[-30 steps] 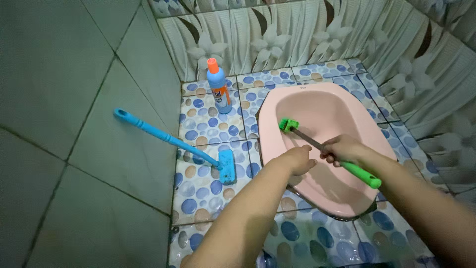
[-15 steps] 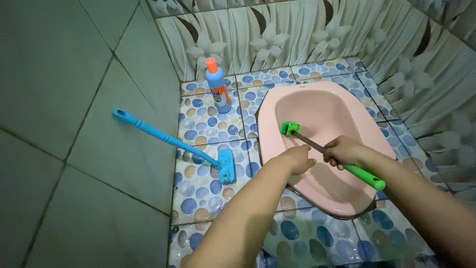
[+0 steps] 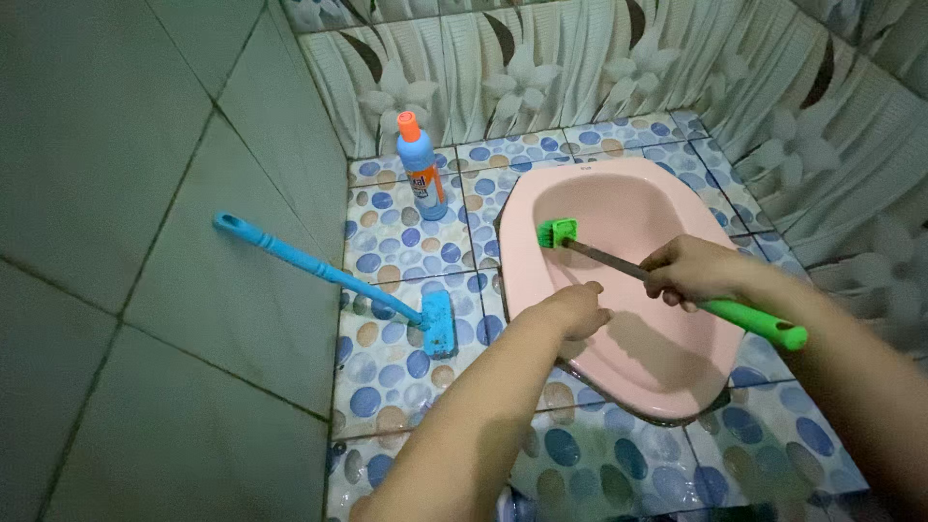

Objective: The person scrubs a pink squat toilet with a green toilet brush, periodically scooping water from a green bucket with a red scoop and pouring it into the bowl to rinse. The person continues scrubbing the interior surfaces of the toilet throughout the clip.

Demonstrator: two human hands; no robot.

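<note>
R hand [image 3: 688, 272] is closed in a fist round the green brush [image 3: 677, 280], gripping where the dark shaft meets the green handle. The fingers cover that join, so how the two parts connect can't be seen. Handle end sticks out behind the hand toward lower right, over the R forearm; the forearm itself runs off the frame's bottom-right corner. Shaft slants up-left from the fist to the green brush head [image 3: 558, 232], which sits against the inner left wall of the pink squat toilet pan [image 3: 619, 372]. Bristles are too small to make out, and whether they press the surface can't be told.

L hand [image 3: 572, 309] is loosely curled, fingers bent, nothing in it as far as shows; the palm side is hidden. It hovers at or on the pan's left rim, contact unclear. L forearm comes up from bottom centre and blocks the floor tiles and part of the near rim.

The pan's drain is hidden by hands and shadow. Lighting is dim, so the pan's lower end is murky.

Further out, on pebble-pattern floor tiles [image 3: 396, 362]: a blue long-handled scrub brush [image 3: 440, 324], head on the floor, handle leaning on the left wall. A blue bottle w/ orange cap [image 3: 421, 166] stands upright near the back corner, well apart from both hands.
</note>
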